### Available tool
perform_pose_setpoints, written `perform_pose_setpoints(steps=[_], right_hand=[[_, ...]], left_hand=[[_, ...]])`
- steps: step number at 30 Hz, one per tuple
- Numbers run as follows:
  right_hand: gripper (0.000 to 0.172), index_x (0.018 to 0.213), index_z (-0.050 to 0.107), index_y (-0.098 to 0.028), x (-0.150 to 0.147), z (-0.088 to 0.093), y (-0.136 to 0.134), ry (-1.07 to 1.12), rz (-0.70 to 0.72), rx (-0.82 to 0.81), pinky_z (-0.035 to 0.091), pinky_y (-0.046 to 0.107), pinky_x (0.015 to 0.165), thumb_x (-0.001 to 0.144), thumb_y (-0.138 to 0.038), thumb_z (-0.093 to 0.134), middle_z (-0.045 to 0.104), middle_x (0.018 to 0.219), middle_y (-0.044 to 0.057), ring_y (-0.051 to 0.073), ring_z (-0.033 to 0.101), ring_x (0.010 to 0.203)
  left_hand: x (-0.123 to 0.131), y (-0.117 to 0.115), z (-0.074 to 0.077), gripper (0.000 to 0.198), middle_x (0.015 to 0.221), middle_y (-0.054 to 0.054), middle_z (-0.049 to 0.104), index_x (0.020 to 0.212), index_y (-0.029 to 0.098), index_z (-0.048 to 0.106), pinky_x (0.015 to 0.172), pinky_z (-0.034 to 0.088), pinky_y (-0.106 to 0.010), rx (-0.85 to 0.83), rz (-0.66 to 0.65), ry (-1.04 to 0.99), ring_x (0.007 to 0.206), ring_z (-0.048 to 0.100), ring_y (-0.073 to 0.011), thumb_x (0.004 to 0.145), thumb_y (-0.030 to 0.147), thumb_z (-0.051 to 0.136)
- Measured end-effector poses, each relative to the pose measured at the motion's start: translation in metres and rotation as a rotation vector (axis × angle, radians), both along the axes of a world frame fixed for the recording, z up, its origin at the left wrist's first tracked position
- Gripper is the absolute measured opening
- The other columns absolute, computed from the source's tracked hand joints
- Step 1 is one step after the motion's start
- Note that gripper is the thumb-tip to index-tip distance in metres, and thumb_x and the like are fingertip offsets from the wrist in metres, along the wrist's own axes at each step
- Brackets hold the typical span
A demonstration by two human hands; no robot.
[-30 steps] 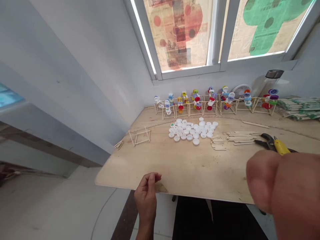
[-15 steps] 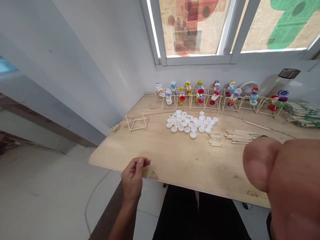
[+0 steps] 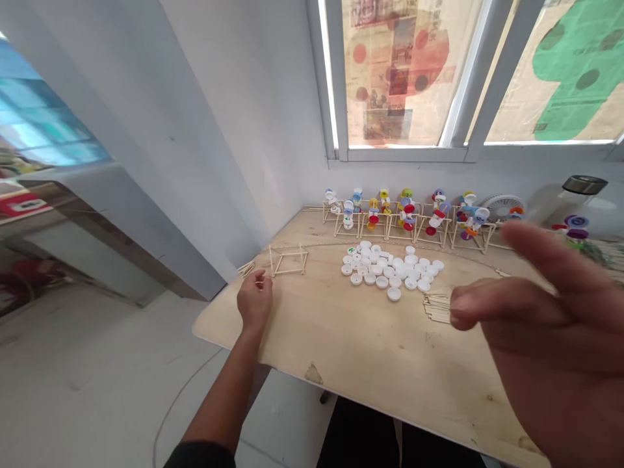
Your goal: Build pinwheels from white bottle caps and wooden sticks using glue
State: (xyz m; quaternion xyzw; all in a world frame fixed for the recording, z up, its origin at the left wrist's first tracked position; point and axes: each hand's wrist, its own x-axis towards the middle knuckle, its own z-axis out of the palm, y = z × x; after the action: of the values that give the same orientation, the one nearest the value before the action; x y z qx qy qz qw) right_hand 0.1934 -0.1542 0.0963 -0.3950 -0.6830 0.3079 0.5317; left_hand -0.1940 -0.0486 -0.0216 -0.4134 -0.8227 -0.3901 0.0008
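The left hand (image 3: pixel 255 300) was curled just beside a stick frame (image 3: pixel 289 272); its grip couldn't be told.
From the tabletop's (image 3: pixel 351 338) middle, the frame sat at ten o'clock, long axis roughly nine-to-three. Wood stretched from white caps (image 3: pixel 397 263) to the six-o'clock edge (image 3: pixel 336 390). The blurred right hand (image 3: pixel 556 351), fingers parted, loomed at three. Twelve-o'clock newsprint (image 3: pixel 403 49) was unreadable.

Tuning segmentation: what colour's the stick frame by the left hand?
Pale beige, like bare wood; the stick frame shows best in the head view.
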Motion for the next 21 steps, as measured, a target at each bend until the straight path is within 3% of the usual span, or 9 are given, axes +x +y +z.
perform_pose_setpoints(steps=[2,3,5,10,13,18,21], right_hand=[[0.053,0.127,0.048,-0.037,-0.019,0.017,0.022,0.195,0.051,-0.046,0.047,0.049,0.086,0.09,-0.051,0.012,0.066,0.087,0.008,0.028,0.062,0.091],[0.049,0.127,0.049,-0.034,-0.024,0.016,0.028,0.227,0.069,-0.089,0.048,0.048,0.082,0.091,-0.05,0.019,0.067,0.086,0.008,0.028,0.062,0.088],[0.046,0.124,0.052,-0.031,-0.026,-0.004,0.034,0.233,0.103,-0.169,0.051,0.045,0.073,0.09,-0.049,0.027,0.067,0.082,0.009,0.027,0.063,0.081],[0.045,0.128,0.047,-0.024,-0.007,-0.066,0.025,0.217,0.002,-0.318,0.047,0.043,0.077,0.091,-0.044,0.033,0.067,0.087,0.009,0.025,0.061,0.081],[0.044,0.129,0.046,-0.023,0.002,-0.081,0.016,0.184,-0.059,-0.376,0.046,0.04,0.078,0.091,-0.042,0.036,0.066,0.088,0.008,0.023,0.059,0.082],[0.044,0.129,0.046,-0.021,0.019,-0.096,0.009,0.178,-0.122,-0.461,0.045,0.034,0.079,0.091,-0.043,0.038,0.066,0.085,0.005,0.02,0.058,0.08],[0.045,0.128,0.047,-0.021,0.028,-0.101,0.008,0.172,-0.171,-0.478,0.046,0.031,0.077,0.09,-0.045,0.039,0.066,0.084,0.005,0.018,0.058,0.079]], left_hand=[[-0.011,0.016,0.001,0.035,0.1,-0.012,0.066,0.107,0.014,0.06,0.078,0.046,-0.034,-0.047,0.006,0.016,0.086,0.061,-0.0234,0.08,0.03,0.044],[-0.015,0.024,0.001,0.035,0.099,-0.012,0.066,0.107,0.014,0.06,0.078,0.045,-0.035,-0.074,0.004,0.023,0.088,0.061,-0.0245,0.08,0.031,0.045],[-0.02,0.036,-0.001,0.034,0.096,-0.013,0.066,0.105,0.014,0.062,0.077,0.045,-0.036,-0.13,0.001,0.035,0.091,0.06,-0.0268,0.078,0.032,0.048],[-0.024,0.051,-0.002,0.026,0.091,-0.015,0.068,0.091,0.015,0.066,0.071,0.044,-0.037,-0.228,0.008,0.063,0.088,0.06,-0.0294,0.078,0.03,0.049],[-0.02,0.049,0.001,0.024,0.087,-0.015,0.068,0.083,0.016,0.067,0.069,0.044,-0.037,-0.242,0.002,0.086,0.085,0.061,-0.0294,0.078,0.028,0.047],[-0.008,0.029,0.003,0.028,0.085,-0.009,0.07,0.086,0.018,0.068,0.068,0.045,-0.032,-0.192,-0.072,0.091,0.08,0.063,-0.0246,0.078,0.033,0.046],[0.007,0.013,0.001,0.032,0.082,-0.006,0.07,0.088,0.019,0.067,0.065,0.047,-0.029,-0.084,-0.156,0.026,0.074,0.064,-0.0217,0.077,0.04,0.046]])
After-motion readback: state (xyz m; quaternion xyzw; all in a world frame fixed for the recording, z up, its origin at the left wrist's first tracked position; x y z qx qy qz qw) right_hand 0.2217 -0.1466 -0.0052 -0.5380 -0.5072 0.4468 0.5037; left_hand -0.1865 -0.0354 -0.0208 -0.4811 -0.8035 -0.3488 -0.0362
